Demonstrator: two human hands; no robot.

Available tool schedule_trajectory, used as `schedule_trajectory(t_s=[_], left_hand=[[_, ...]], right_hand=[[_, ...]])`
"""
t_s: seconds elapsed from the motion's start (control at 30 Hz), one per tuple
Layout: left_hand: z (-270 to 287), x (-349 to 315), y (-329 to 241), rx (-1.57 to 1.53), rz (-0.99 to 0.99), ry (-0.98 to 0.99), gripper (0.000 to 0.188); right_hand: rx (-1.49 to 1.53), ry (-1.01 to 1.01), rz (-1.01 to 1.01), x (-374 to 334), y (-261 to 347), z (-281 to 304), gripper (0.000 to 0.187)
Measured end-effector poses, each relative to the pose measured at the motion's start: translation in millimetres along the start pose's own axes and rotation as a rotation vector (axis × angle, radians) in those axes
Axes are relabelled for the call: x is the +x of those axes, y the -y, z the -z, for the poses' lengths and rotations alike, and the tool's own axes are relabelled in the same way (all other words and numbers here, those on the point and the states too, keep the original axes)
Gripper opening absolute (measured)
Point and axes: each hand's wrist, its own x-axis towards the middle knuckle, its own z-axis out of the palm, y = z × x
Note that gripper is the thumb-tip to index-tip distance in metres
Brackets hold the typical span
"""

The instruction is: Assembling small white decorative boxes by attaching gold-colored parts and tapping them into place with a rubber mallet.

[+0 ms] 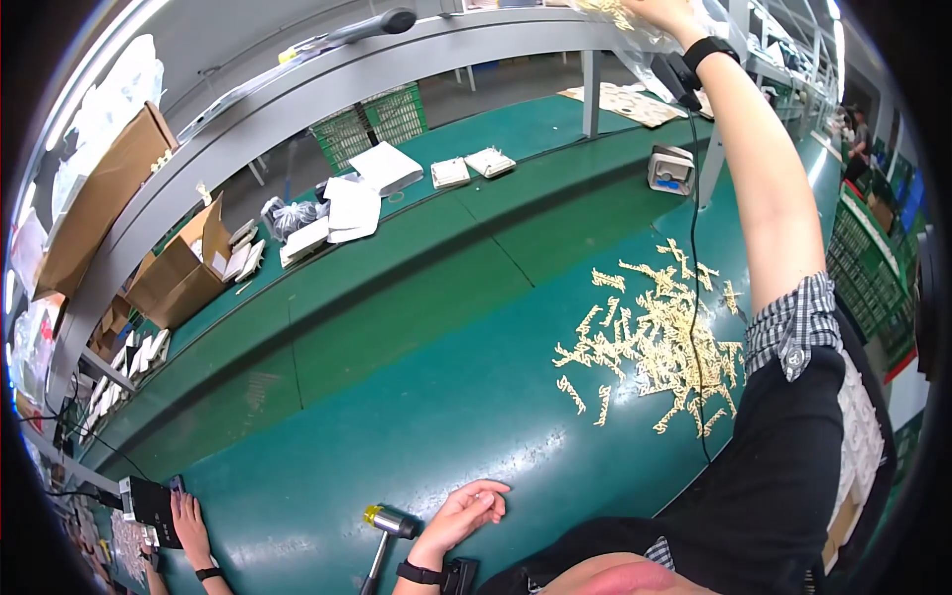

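My right arm is raised to the shelf at the top right, where my right hand is beside a clear plastic bag with small cream pieces in it. The frame's top edge cuts this hand off, so its grip does not show. Low on the green workbench, my left hand rests with loosely curled fingers and nothing visible in it. Just left of it lies a mallet with a metal head and a yellow face. A loose heap of cream, twisted-looking small pieces spreads over the bench at right.
A black cable hangs down across the heap. Another person's hand is at lower left beside a black box. A grey shelf beam arches overhead. Cardboard boxes and white pads line the far side.
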Motion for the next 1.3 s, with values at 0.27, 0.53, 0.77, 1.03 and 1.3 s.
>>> schedule_trajectory(t_s=[0.27, 0.53, 0.77, 1.03, 1.3], left_hand=[[4.8, 5.1, 4.0, 0.012, 0.024, 0.019, 0.028], [1.7, -0.1, 3.7, 0.035, 0.048, -0.009, 0.027], [0.1, 2.0, 2.4, 0.028, 0.033, -0.007, 0.027], [0.7, 4.5, 1.3, 0.031, 0.023, -0.011, 0.025], [2.1, 2.9, 2.4, 0.007, 0.02, 0.014, 0.027]], right_hand=[[0.095, -0.108, -0.161, 3.1, -41.5, -15.2, 0.035], [0.234, -0.098, -0.208, -31.4, -9.6, 32.4, 0.028], [0.259, -0.037, -0.163, -66.8, 5.5, 61.3, 0.026], [0.228, -0.138, -0.217, -87.3, 8.6, 54.5, 0.022], [0.192, -0.259, -0.271, -99.3, -10.6, 50.6, 0.02]])
